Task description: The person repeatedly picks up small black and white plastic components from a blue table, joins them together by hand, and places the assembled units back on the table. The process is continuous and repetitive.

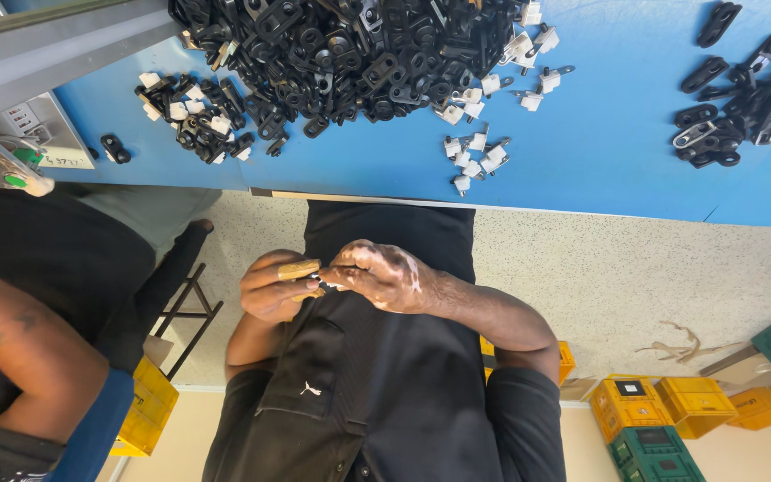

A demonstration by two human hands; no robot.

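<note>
Upside down in the head view, the left hand (pixel 277 286) and the right hand (pixel 384 277) meet fingertip to fingertip over the person's dark lap, both pinched narrow on a small white and black part (pixel 323 284) between them. Beyond lies a blue table (pixel 609 134) with a heap of black parts (pixel 350 54) and scattered white clips (pixel 475 152); its edge runs near the hands. Speckled floor (pixel 617 277) spreads alongside, with yellow and green crates (pixel 671 415) further off.
</note>
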